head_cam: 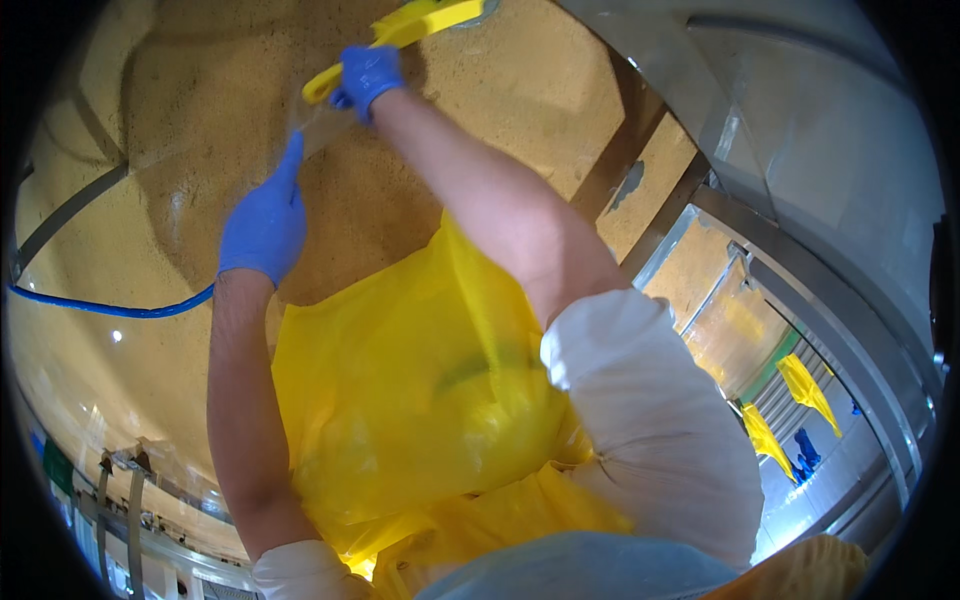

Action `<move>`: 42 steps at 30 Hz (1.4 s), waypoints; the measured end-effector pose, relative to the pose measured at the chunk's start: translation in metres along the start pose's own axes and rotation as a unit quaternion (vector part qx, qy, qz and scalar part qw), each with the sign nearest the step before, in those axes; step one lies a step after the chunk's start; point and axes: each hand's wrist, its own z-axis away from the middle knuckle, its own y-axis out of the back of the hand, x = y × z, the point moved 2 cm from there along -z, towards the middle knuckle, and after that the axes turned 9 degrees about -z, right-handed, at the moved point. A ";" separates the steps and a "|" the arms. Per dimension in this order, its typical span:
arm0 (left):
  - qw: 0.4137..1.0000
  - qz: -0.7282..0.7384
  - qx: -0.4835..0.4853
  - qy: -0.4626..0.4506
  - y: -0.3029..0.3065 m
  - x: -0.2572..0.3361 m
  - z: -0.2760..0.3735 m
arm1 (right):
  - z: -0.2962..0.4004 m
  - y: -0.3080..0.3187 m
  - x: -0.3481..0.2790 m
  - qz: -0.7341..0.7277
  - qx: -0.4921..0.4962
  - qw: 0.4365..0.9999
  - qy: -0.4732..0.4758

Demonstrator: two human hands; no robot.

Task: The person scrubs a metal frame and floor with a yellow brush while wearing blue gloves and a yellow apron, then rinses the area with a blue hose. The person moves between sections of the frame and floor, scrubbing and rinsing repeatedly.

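My right hand (373, 73), in a blue glove, grips the handle of a yellow scrubbing brush (439, 21) at the top of the view. The looped end of the handle sticks out past my fingers, and bristles show along the far side of its head. Lower and to the left, my gloved left hand (262, 231) is curled with one finger stretched forward. A blue hose (120, 310) runs in from the left and passes behind that wrist; its end is hidden by the hand. A faint streak of water spray shows between the fingertip and the brush handle.
Beneath my hands is a wet, ochre floor (352, 217) with dark specks. A yellow apron (405, 367) hangs before me. Large steel panels (810, 112) stand at upper right, beside a metal frame (840, 307). Yellow aprons (810, 390) and blue gloves (806, 454) hang beyond it.
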 end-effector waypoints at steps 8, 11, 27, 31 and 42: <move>0.998 0.003 0.057 -0.008 -0.013 -0.022 0.003 | 0.076 -0.001 -0.043 -0.050 -0.064 0.996 -0.045; 0.997 0.036 0.058 -0.019 -0.018 -0.032 0.009 | 0.025 0.035 -0.051 -0.107 -0.113 0.979 -0.133; 0.998 0.025 0.047 -0.024 -0.033 -0.049 0.049 | 0.032 0.177 -0.125 -0.095 0.038 0.994 -0.045; 0.994 0.034 0.024 -0.099 -0.013 0.004 0.059 | 0.100 0.212 -0.086 -0.085 0.084 0.990 -0.071; 0.983 0.104 0.043 -0.143 -0.001 0.063 0.086 | 0.120 0.162 -0.099 -0.126 -0.202 0.962 -0.136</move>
